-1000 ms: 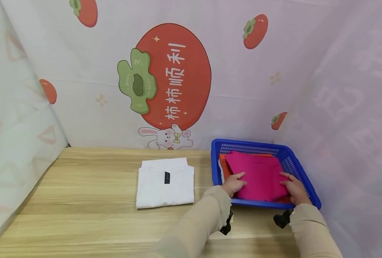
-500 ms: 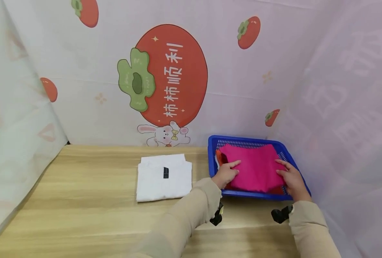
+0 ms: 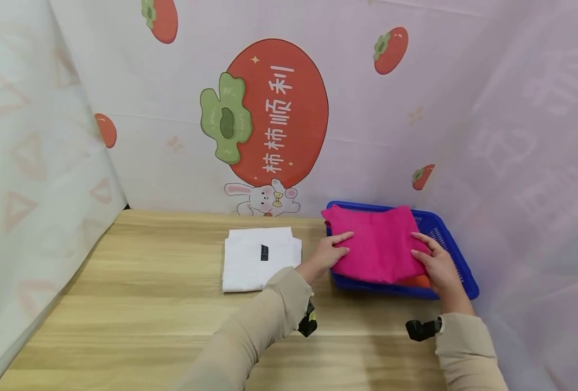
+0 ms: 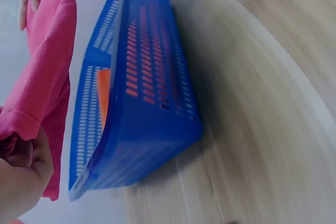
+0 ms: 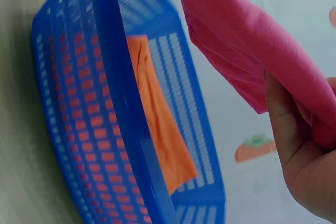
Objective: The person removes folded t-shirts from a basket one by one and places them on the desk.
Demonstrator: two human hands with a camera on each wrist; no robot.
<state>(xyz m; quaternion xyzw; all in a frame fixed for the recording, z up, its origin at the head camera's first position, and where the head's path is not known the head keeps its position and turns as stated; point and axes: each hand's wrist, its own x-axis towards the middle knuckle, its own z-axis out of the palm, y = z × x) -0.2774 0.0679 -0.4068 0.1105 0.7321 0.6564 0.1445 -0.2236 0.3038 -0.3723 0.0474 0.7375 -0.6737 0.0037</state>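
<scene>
A folded pink garment is held up over the blue basket. My left hand pinches its left side, with the fingers under the fold in the left wrist view. On the opposite side my right hand grips the pink cloth between thumb and fingers, as the right wrist view shows. Both wrist views place the cloth above the basket rim, apart from it. Inside the basket lies an orange cloth; red cloth shows through the wall holes.
A folded white shirt with a dark neck label lies on the wooden table, left of the basket. A printed curtain hangs behind the table, and curtains flank both sides.
Both hands have lifted the pink garment out of the basket and moved it up and slightly left relative to the basket. The white shirt stays on the table.
</scene>
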